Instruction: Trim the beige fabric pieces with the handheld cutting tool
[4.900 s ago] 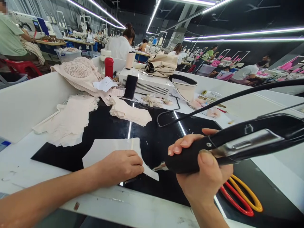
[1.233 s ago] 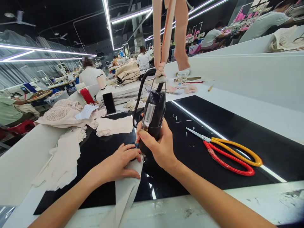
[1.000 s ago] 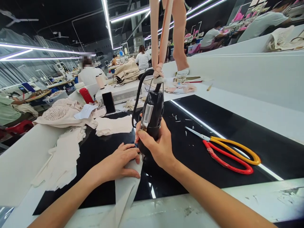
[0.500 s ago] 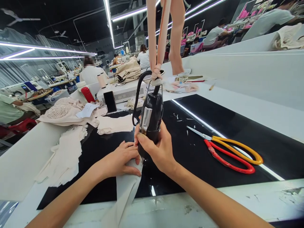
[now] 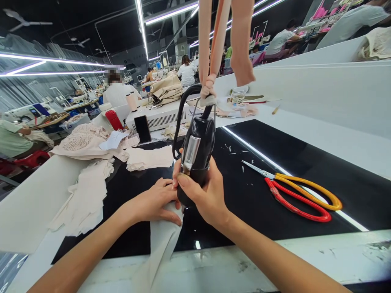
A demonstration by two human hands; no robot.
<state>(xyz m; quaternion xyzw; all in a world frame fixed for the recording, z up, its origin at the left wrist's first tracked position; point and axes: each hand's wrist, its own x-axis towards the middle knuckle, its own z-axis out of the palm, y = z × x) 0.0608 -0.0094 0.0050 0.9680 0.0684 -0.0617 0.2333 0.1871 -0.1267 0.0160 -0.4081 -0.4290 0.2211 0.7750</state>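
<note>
While hands [image 5: 152,203] work, the black panel [image 5: 229,203] (perhaps glass) mirrors ceiling lights [image 5: 171,13].

Clock centred on black hand tool [image 5: 198,151], 1; left hand [image 5: 154,202] at 8 o'clock, right hand [image 5: 205,193] at 5, 2 in all; scissors [image 5: 273,195], 1 pair, 3 to 4; larger fabric stack [image 5: 87,197], 8 to 9, smaller fabric stack [image 5: 149,158] at 9, 2 in all; phone [image 5: 142,129] 1, red bottle [image 5: 113,120] 1, both at 10.
</note>
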